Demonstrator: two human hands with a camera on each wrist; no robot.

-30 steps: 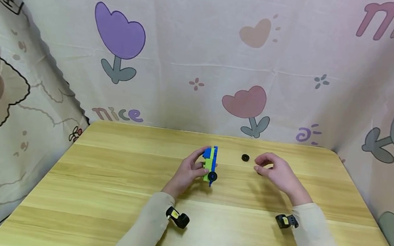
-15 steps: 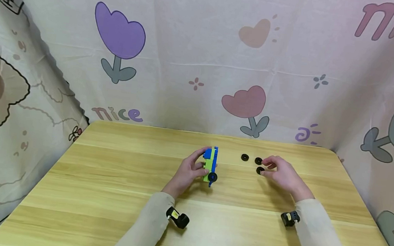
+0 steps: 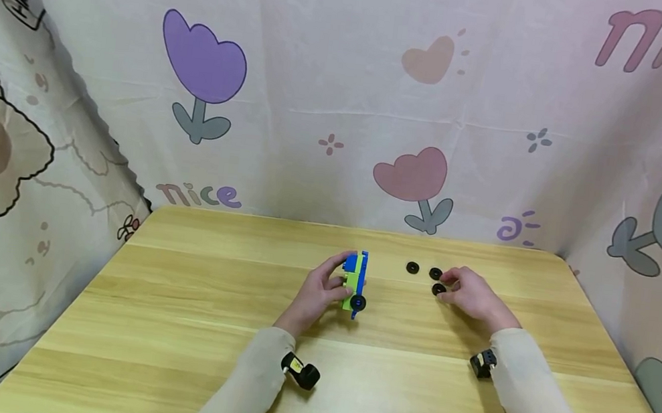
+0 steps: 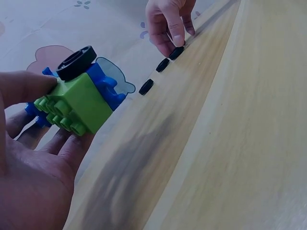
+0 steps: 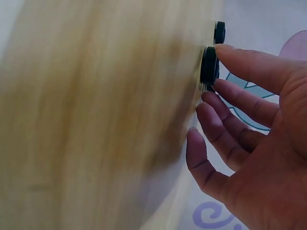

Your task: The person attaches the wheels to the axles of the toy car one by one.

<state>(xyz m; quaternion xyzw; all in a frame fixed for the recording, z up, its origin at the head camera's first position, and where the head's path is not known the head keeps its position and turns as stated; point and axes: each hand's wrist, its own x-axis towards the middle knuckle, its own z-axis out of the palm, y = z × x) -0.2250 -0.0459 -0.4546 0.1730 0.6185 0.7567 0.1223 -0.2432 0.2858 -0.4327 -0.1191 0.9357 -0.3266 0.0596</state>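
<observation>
My left hand (image 3: 317, 296) grips a green and blue toy block car (image 3: 352, 281), held up on its end above the table. A black wheel (image 4: 76, 63) sits on the car's side near the thumb in the left wrist view. At the right, my right hand (image 3: 475, 296) reaches down to the near black wheel (image 3: 439, 289) lying on the table. Its thumb and index finger pinch that wheel's edges in the right wrist view, the other fingers bent loosely. Two more black wheels, a middle one (image 3: 435, 273) and a left one (image 3: 412, 267), lie beside it.
The wooden table (image 3: 185, 326) meets a patterned cloth backdrop (image 3: 294, 95) at its far edge. Cloth also hangs at both sides. A small black camera is strapped to each wrist, the left one (image 3: 301, 372) and the right one (image 3: 483, 364).
My right hand has shifted slightly right, uncovering the two wheels it hid before, and its thumb and index finger have closed in on the near one. My left hand keeps its hold on the car.
</observation>
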